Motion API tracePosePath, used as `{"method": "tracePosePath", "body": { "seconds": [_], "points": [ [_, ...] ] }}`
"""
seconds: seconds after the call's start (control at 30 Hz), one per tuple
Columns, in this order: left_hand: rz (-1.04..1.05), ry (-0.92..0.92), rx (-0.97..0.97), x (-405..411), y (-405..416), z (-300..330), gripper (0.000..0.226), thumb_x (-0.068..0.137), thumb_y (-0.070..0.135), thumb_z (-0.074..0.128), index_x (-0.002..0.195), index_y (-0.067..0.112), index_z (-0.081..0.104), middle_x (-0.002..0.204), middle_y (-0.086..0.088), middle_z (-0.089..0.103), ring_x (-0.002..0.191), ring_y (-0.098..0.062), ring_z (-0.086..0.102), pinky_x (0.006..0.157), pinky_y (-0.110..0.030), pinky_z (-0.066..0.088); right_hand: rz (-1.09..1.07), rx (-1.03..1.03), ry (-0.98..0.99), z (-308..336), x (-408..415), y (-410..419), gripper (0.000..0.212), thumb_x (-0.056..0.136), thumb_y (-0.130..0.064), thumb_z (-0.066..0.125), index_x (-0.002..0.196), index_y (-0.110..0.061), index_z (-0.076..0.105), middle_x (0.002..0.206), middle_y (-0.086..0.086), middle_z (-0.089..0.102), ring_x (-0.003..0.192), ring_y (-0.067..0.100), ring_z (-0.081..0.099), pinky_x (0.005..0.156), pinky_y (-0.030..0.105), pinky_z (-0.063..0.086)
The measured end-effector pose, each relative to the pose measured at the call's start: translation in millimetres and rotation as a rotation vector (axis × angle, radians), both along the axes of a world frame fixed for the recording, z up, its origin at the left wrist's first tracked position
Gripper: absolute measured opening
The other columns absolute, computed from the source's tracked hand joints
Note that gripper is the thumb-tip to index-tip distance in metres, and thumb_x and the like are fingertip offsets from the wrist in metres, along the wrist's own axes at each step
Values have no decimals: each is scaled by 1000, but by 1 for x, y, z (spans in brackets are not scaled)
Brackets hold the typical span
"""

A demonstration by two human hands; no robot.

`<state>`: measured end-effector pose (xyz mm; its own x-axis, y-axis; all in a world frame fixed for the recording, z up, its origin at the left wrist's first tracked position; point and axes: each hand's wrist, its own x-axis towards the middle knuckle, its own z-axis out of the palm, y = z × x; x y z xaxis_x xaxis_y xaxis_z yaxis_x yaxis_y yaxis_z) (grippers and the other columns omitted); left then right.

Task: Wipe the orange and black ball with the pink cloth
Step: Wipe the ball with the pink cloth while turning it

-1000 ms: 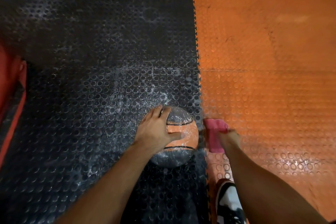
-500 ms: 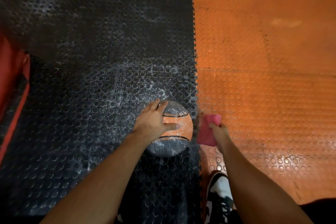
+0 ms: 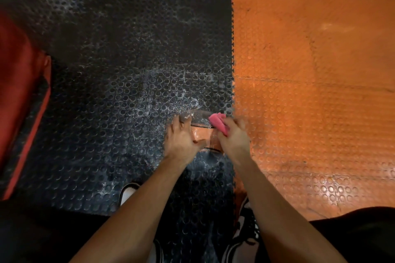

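Covering most of ball (image 3: 202,135), left hand (image 3: 180,142), right hand (image 3: 234,141), cloth (image 3: 218,122)

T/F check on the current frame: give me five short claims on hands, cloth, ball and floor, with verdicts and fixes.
1. The right hand holds the pink cloth against the ball. True.
2. The left hand is lifted clear of the ball. False: it rests on the ball's left side.
3. The ball sits fully on the orange mat. False: it sits on the black mat, right by the seam between the two.
4. White dust marks the black mat around the ball. True.
5. The cloth lies flat on the floor. False: it is bunched in the right hand, on the ball's upper right.
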<state>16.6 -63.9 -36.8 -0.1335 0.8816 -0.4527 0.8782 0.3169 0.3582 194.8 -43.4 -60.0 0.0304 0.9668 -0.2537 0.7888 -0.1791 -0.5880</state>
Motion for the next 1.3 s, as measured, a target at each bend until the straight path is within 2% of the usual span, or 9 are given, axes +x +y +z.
{"method": "tracePosePath", "body": {
  "seconds": [0.1,0.2,0.37,0.47,0.57,0.7,0.93,1.13,1.3],
  "points": [
    [27,-45,-6,2,-6,-2,110,77,68,74,162,23,18,165,-14,19,150,-36,23,115,-57,36,24,-49,29,-4,-7,-6,58,102,-62,49,154,-41,41,138,5,49,118,24,54,105,48,48],
    [45,-71,-11,1,-3,-3,111,76,67,75,162,24,18,165,-14,19,150,-36,22,115,-57,34,2,13,-41,-11,-10,-9,50,105,-63,37,150,-43,42,126,9,57,116,29,52,101,48,48],
    [86,-116,-20,2,0,-1,108,77,60,78,161,25,21,166,-11,17,151,-36,21,117,-58,33,-52,107,30,-5,-21,-12,37,109,-44,47,143,-31,58,117,7,51,96,17,52,81,32,50],
    [99,-124,-17,-1,-1,-2,106,77,57,80,161,25,23,166,-11,19,150,-36,22,117,-58,34,-52,171,35,-3,-22,-14,31,108,-32,53,137,-25,61,118,6,49,96,13,49,82,33,54],
    [97,-130,-10,-2,-2,-3,106,77,57,80,161,25,24,165,-12,21,149,-36,23,118,-57,34,-59,160,44,-4,-22,-15,36,107,-31,56,142,-23,59,131,7,46,102,9,47,84,17,48],
    [97,-136,-21,-1,-1,-1,106,76,59,79,160,25,25,165,-10,21,149,-34,24,118,-56,35,-86,157,55,-5,-22,-11,42,105,-35,60,144,-22,58,134,6,52,110,11,51,92,26,49],
    [101,-142,-9,-2,-2,-1,105,76,57,80,161,25,25,165,-9,21,148,-33,24,117,-55,34,-14,217,65,-2,-24,-3,29,102,-50,63,120,-31,75,109,-7,62,91,7,57,74,29,55],
    [91,-125,2,-2,-2,-4,102,79,57,79,161,25,26,163,-10,23,146,-34,27,114,-54,38,58,282,17,-3,-25,-16,28,99,-42,69,120,-25,76,110,-4,65,87,5,56,65,13,43],
    [98,-138,-5,0,-5,-5,107,75,59,80,161,26,25,164,-9,21,147,-34,25,115,-56,37,-21,232,5,-6,-21,-1,32,101,-50,63,120,-28,75,114,-5,67,88,11,65,70,26,58]
  ]
}}
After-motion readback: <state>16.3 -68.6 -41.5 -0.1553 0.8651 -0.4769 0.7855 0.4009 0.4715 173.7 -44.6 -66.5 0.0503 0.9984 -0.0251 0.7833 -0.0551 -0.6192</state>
